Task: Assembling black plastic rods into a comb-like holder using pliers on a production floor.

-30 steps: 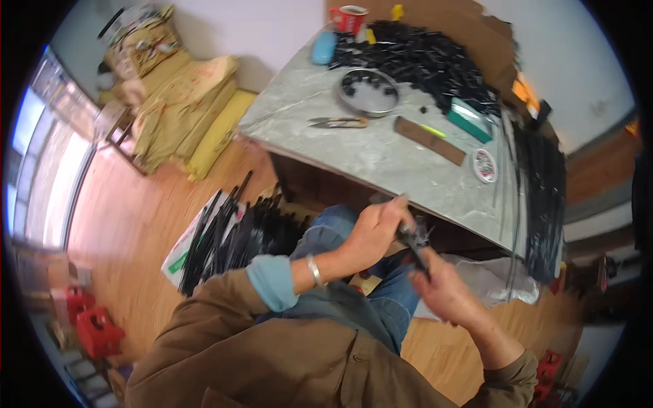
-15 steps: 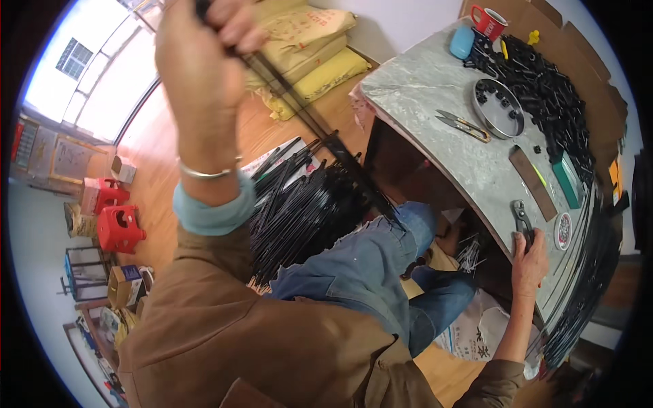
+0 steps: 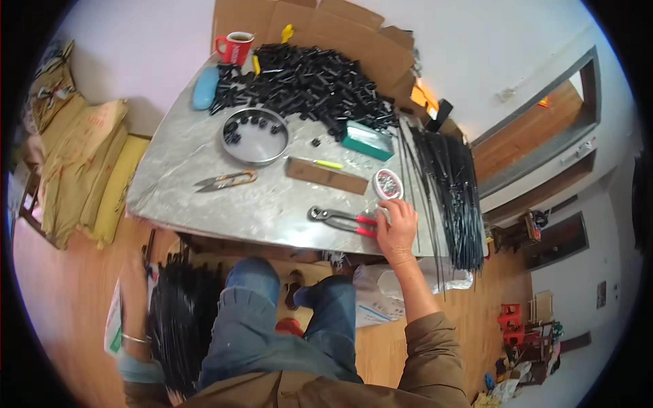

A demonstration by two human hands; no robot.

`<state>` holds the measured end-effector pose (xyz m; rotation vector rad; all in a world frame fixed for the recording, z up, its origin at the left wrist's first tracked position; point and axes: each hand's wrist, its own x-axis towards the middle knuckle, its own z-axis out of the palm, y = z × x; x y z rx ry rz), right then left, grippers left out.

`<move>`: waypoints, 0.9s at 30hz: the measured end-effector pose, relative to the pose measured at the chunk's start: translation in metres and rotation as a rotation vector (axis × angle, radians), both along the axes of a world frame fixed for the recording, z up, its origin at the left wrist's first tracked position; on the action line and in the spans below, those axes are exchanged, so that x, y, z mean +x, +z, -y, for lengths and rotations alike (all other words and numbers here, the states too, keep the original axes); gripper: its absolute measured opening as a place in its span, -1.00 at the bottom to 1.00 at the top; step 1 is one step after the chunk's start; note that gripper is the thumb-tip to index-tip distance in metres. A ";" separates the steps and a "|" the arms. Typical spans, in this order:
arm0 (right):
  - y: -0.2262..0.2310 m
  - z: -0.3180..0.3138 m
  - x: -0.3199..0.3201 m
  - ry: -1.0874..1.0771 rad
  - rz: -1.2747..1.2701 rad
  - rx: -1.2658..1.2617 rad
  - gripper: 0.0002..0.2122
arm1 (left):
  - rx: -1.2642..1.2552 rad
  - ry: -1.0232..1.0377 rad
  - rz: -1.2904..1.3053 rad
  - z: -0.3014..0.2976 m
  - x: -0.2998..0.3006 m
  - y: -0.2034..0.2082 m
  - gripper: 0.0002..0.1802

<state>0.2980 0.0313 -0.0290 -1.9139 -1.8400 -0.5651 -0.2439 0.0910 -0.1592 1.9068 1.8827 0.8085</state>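
My right hand (image 3: 396, 230) rests at the table's front right, its fingers apart and slightly bent. Its fingertips are at the rim of a small round dish (image 3: 388, 185) of tiny pieces, and its thumb is by the handle ends of red-handled pincers (image 3: 340, 222). The pincers lie flat on the grey table (image 3: 183, 146). Down at the left, my left hand (image 3: 135, 279) is smeared by motion beside a thick bundle of long thin black rods (image 3: 180, 316). Whether its fingers hold a rod cannot be made out.
Thread snips (image 3: 228, 181), a brown bar (image 3: 326, 177), a round metal tin (image 3: 255, 160) and a green box (image 3: 368, 141) sit on the table. Behind them spreads a heap of short black parts (image 3: 320, 81). More long black rods (image 3: 452, 197) hang over the right edge. Sacks (image 3: 85, 163) stand left.
My view has turned right, toward the table. My left hand, earlier raised with long black rods, is now low beside the bundle. My right hand has shifted from the pincers toward the small dish.
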 end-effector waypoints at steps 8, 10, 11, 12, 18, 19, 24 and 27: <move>-0.010 -0.009 0.166 -0.780 -0.030 0.000 -0.50 | -0.402 0.177 -0.247 0.033 0.040 -0.223 -0.45; 0.004 -0.021 0.171 -0.884 -0.177 -0.208 -0.41 | -0.497 0.190 -0.215 0.033 0.042 -0.237 -0.37; 0.012 -0.030 0.172 -0.973 -0.325 -0.425 -0.31 | -0.596 0.206 -0.184 0.033 0.038 -0.246 -0.28; 0.017 -0.036 0.173 -1.008 -0.253 -0.485 -0.30 | -0.448 0.074 -0.094 0.031 0.039 -0.251 -0.33; 0.010 -0.055 0.245 -0.766 -0.366 -0.413 -0.56 | -0.408 -0.133 0.134 0.014 0.087 -0.189 -0.60; 0.011 -0.059 0.247 -0.729 -0.428 -0.434 -0.61 | -0.401 -0.156 0.157 0.012 0.092 -0.180 -0.61; 0.021 -0.072 0.223 -0.797 -0.784 -0.630 -0.68 | -0.335 -0.211 0.169 0.015 0.105 -0.131 -0.65; 0.019 -0.070 0.203 -0.755 -0.308 -0.464 -0.69 | -0.322 -0.253 0.140 0.019 0.111 -0.117 -0.66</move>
